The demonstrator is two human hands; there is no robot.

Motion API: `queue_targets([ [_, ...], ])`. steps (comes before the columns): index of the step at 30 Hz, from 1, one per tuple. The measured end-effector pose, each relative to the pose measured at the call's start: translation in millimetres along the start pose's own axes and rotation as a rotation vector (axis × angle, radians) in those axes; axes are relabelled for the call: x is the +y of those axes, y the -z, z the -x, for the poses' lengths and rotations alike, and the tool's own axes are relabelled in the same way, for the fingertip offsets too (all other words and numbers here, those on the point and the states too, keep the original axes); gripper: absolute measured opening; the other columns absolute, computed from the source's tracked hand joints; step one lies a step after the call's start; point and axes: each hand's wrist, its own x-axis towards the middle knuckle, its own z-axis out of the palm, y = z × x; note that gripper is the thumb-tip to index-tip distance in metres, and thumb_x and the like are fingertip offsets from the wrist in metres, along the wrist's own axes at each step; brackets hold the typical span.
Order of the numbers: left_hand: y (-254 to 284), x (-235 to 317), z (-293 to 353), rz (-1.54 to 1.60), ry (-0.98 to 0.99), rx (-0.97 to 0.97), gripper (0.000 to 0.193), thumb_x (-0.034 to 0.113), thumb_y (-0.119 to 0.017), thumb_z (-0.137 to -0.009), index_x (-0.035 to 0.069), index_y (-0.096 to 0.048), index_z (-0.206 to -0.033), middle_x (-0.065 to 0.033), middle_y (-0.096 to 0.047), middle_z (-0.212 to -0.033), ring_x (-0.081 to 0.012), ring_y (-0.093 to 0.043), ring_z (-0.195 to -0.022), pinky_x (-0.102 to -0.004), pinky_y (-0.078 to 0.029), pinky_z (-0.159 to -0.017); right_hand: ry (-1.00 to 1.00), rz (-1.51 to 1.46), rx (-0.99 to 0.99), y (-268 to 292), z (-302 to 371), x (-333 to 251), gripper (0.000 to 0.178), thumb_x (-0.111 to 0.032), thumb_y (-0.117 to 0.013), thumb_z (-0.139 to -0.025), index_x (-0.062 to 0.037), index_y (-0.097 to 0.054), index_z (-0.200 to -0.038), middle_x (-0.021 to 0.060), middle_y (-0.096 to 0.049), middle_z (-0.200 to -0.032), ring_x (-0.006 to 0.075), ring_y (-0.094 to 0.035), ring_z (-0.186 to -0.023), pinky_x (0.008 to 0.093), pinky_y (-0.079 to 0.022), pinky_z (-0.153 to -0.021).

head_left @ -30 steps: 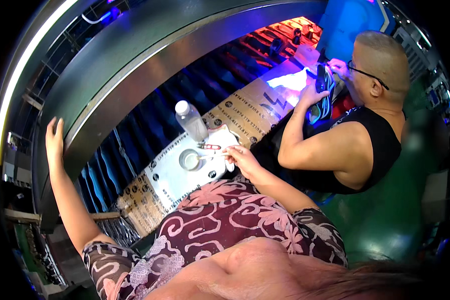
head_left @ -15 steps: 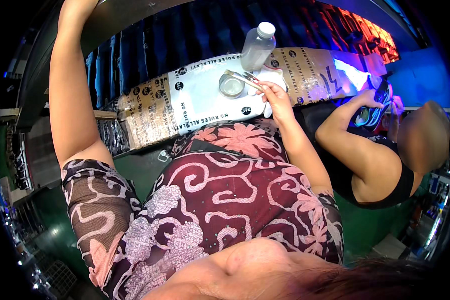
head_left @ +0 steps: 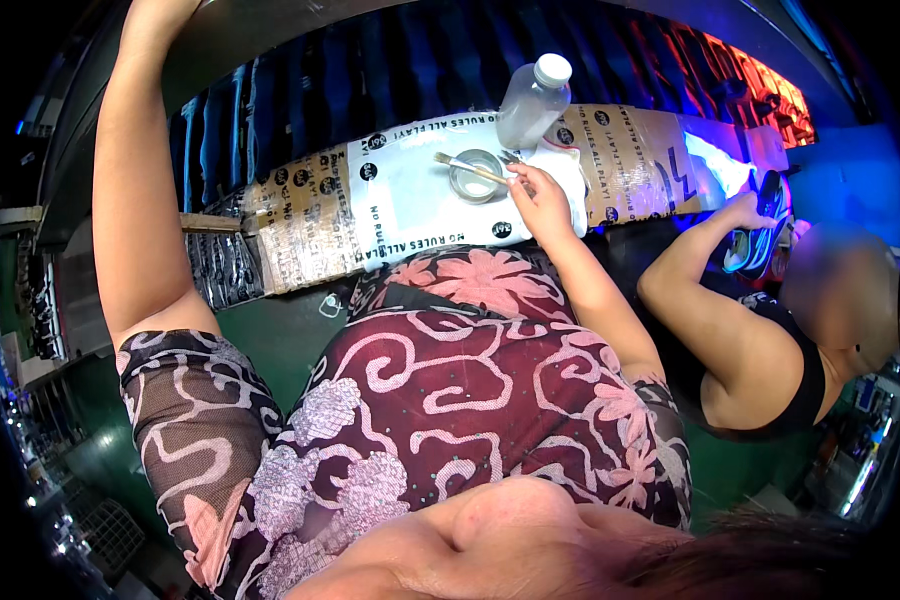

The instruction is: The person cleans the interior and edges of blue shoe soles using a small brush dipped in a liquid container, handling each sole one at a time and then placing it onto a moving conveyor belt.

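My right hand (head_left: 541,203) is closed on a slim, light-handled brush (head_left: 470,167). The brush slants over the mouth of a low, round clear jar (head_left: 477,188), its bristles past the jar's far-left rim. A small dark-tipped item by the fingertips is too small to make out. Behind the jar, a clear bottle (head_left: 530,108) with a white cap stands on the white-covered surface. A white cloth (head_left: 560,167) lies just right of the jar. My left arm reaches up to the top edge, where only the heel of my left hand (head_left: 166,8) shows; its fingers are out of frame.
The work surface is cardboard with printed tape (head_left: 305,215) and a white sheet (head_left: 410,190). Dark slats (head_left: 370,85) run behind it. At the right, a co-worker's hands (head_left: 748,212) hold a shoe (head_left: 755,248). A dark metal bar (head_left: 260,20) crosses the top left.
The whole view has shifted slightly. Relative to the jar, my right hand and the brush have moved left, so the bristles now extend past the jar's rim. My left arm stays raised.
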Motion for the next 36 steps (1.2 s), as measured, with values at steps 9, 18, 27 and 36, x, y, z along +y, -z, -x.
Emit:
queue_targets([
  [9,15,2,10,0.024,-0.001,-0.046,0.034,0.03,-0.057,-0.074,-0.002,-0.063,-0.086,-0.0189,-0.063,-0.085,-0.0324,-0.06,-0.08,-0.0383,-0.048,-0.075,0.161,0.233,0.117,53,53,-31,0.022,-0.014,-0.06,-0.077,-0.0051,-0.061,-0.097,0.0133,-0.058,-0.093,0.03,-0.056,-0.084,0.0355,-0.044,-0.077],
  [18,16,-33,0,0.031,0.128,-0.212,0.041,0.041,-0.054,-0.083,0.013,-0.06,-0.111,-0.0109,-0.062,-0.105,-0.0179,-0.057,-0.099,-0.0262,-0.04,-0.087,-0.345,0.262,0.174,88,266,79,0.019,-0.009,-0.054,-0.081,0.0005,-0.062,-0.095,0.012,-0.061,-0.092,0.022,-0.058,-0.085,0.0298,-0.045,-0.076],
  [27,3,-27,-2,0.001,0.084,-0.166,0.038,0.039,-0.053,-0.083,0.01,-0.062,-0.105,-0.0125,-0.063,-0.099,-0.0223,-0.06,-0.093,-0.0291,-0.044,-0.082,-0.119,-0.994,0.917,214,102,-157,0.021,-0.009,-0.054,-0.075,0.0042,-0.06,-0.089,0.0187,-0.06,-0.083,0.0291,-0.06,-0.074,0.0386,-0.052,-0.068],
  [36,7,3,17,-0.131,0.158,-0.098,0.037,0.035,-0.049,-0.074,0.009,-0.065,-0.096,-0.0152,-0.063,-0.095,-0.0304,-0.059,-0.092,-0.0389,-0.045,-0.083,-0.08,-2.515,0.712,158,56,-192,0.027,-0.01,-0.051,-0.077,0.0049,-0.056,-0.098,0.0186,-0.056,-0.093,0.0317,-0.056,-0.083,0.0441,-0.05,-0.072],
])
